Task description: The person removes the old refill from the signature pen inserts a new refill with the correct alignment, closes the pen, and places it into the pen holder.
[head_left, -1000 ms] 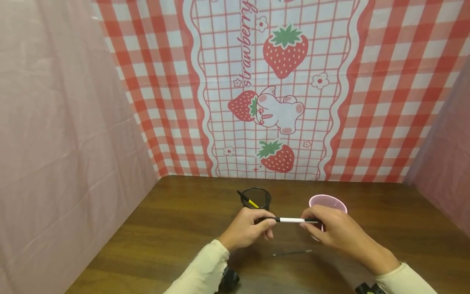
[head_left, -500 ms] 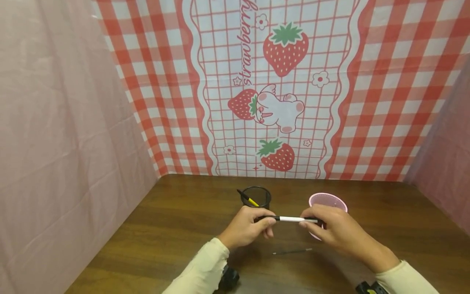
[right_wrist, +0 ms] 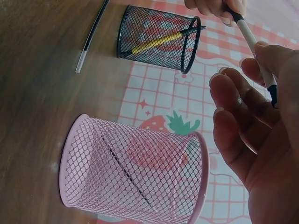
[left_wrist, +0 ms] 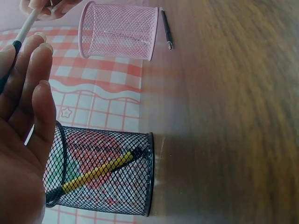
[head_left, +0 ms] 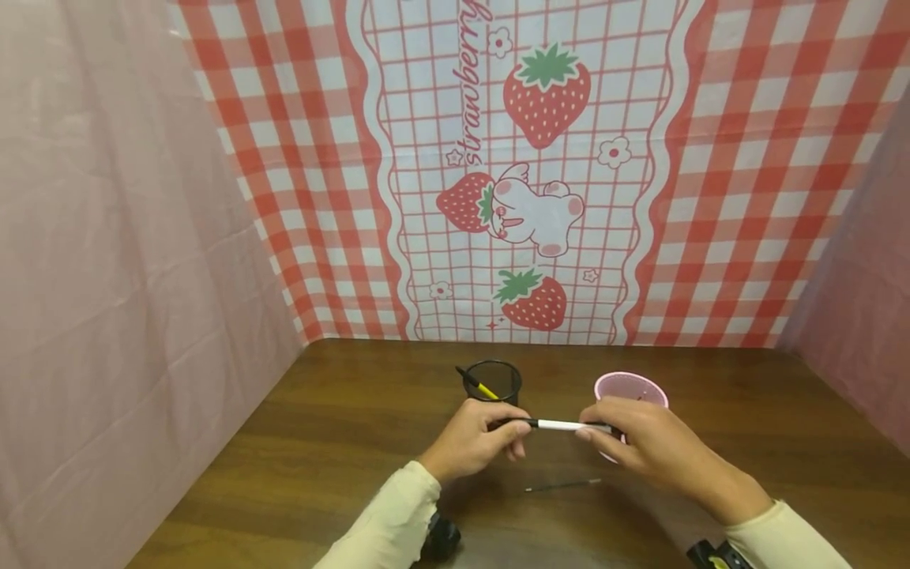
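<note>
A white-and-black pen (head_left: 560,425) lies level between my two hands, above the table. My left hand (head_left: 475,442) pinches its black left end between thumb and fingers. With thumb and forefinger, my right hand (head_left: 650,446) pinches the other end, just past the white barrel. In the right wrist view the remaining right fingers (right_wrist: 229,135) are loosely bent and away from the pen (right_wrist: 254,46). On the table below the hands lies a thin pen refill (head_left: 563,485), dark with a clear end.
Behind the left hand stands a black mesh pen cup (head_left: 520,383) holding a yellow-and-black pen (left_wrist: 98,172). A pink mesh cup (head_left: 599,383), partly hidden by the right hand, contains a thin dark stick (right_wrist: 126,170). A strawberry-print cloth (head_left: 547,237) hangs behind the table.
The head view has shifted slightly. Both hands keep the same hold on the pen, and the refill and cups stay in place.
</note>
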Available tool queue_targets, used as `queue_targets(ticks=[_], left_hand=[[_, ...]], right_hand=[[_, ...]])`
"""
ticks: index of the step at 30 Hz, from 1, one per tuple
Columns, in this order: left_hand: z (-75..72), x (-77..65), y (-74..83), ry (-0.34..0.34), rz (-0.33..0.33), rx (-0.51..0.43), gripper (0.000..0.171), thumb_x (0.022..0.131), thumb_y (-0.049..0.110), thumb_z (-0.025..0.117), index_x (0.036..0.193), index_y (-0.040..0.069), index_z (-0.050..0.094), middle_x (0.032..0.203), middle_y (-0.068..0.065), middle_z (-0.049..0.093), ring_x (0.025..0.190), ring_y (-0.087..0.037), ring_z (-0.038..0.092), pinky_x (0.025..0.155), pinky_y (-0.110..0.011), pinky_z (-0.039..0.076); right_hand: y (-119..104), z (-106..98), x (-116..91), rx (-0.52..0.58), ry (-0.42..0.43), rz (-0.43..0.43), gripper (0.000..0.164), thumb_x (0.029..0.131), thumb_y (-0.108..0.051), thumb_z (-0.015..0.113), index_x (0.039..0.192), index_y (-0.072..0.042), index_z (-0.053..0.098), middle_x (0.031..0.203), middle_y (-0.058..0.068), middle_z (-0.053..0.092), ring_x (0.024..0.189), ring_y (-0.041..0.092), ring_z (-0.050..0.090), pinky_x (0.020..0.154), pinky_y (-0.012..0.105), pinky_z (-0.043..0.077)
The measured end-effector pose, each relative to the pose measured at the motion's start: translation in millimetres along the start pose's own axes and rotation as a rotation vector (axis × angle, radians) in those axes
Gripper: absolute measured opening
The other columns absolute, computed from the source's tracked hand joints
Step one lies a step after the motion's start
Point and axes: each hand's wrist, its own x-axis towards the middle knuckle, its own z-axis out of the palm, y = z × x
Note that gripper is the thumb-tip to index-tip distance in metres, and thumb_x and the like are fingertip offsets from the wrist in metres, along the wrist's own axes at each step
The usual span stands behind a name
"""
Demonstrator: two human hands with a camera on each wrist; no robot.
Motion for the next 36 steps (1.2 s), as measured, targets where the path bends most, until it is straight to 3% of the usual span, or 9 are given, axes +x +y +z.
queue_targets(ticks=[5, 12, 18, 21, 25, 31, 36], left_hand=[[-0.6, -0.2, -0.3, 0.006, -0.024, -0.002, 0.012, 0.097, -0.001, 0.062, 0.101, -0.010, 0.070, 0.068, -0.018, 0.067, 0.058, -0.020, 0.066, 0.057, -0.049, 0.057], [-2.0, -0.1, 2.1, 0.009, -0.041, -0.004, 0.012, 0.097, -0.002, 0.063, 0.101, -0.010, 0.070, 0.068, -0.018, 0.067, 0.059, -0.023, 0.067, 0.057, -0.047, 0.057], [-3.6, 0.4, 2.5, 0.011, -0.045, 0.000, 0.012, 0.097, -0.001, 0.063, 0.102, -0.009, 0.070, 0.069, -0.018, 0.068, 0.060, -0.021, 0.067, 0.058, -0.043, 0.058], [-4.6, 0.3, 3.6, 0.010, -0.043, 0.006, 0.013, 0.097, -0.001, 0.063, 0.102, -0.011, 0.070, 0.069, -0.018, 0.068, 0.060, -0.022, 0.067, 0.059, -0.046, 0.058], [-4.7, 0.6, 3.5, 0.007, -0.035, 0.002, 0.014, 0.097, -0.001, 0.063, 0.101, -0.013, 0.070, 0.069, -0.018, 0.068, 0.060, -0.029, 0.067, 0.058, -0.047, 0.057], [-3.8, 0.5, 1.7, 0.006, -0.038, -0.002, 0.012, 0.096, -0.003, 0.063, 0.100, -0.011, 0.071, 0.068, -0.019, 0.068, 0.058, -0.026, 0.067, 0.057, -0.049, 0.057], [-3.3, 1.0, 2.9, 0.009, -0.030, -0.005, 0.011, 0.096, -0.004, 0.063, 0.099, -0.010, 0.071, 0.067, -0.019, 0.068, 0.058, -0.028, 0.066, 0.056, -0.047, 0.057]], right_hand=[[1.5, 1.4, -0.7, -0.007, -0.004, -0.007, 0.017, 0.087, -0.017, 0.080, 0.100, -0.021, 0.069, 0.090, -0.018, 0.062, 0.077, -0.004, 0.054, 0.066, 0.015, 0.044], [0.4, 1.9, -1.5, -0.003, -0.035, 0.024, 0.024, 0.085, -0.012, 0.080, 0.100, -0.025, 0.067, 0.087, -0.022, 0.057, 0.075, -0.006, 0.051, 0.066, 0.013, 0.042], [0.0, 1.0, 0.1, 0.004, -0.038, 0.026, 0.009, 0.093, -0.019, 0.073, 0.098, -0.024, 0.067, 0.087, -0.022, 0.057, 0.074, -0.005, 0.051, 0.066, 0.014, 0.042], [0.2, 0.7, 1.1, 0.017, -0.039, 0.026, 0.011, 0.093, -0.016, 0.072, 0.096, -0.024, 0.066, 0.086, -0.023, 0.056, 0.073, -0.005, 0.050, 0.066, 0.014, 0.041], [0.3, 0.7, 1.7, 0.026, -0.043, 0.041, 0.026, 0.086, -0.006, 0.077, 0.095, -0.027, 0.065, 0.082, -0.024, 0.055, 0.070, -0.007, 0.049, 0.064, 0.013, 0.040], [-1.6, 1.7, 2.1, 0.038, -0.050, 0.088, 0.024, 0.083, -0.008, 0.080, 0.099, -0.024, 0.071, 0.087, -0.022, 0.061, 0.069, -0.007, 0.049, 0.061, 0.012, 0.041], [-3.3, 1.4, 4.3, 0.030, -0.035, 0.068, 0.030, 0.078, -0.012, 0.085, 0.104, -0.019, 0.071, 0.092, -0.017, 0.065, 0.068, -0.005, 0.051, 0.059, 0.012, 0.041]])
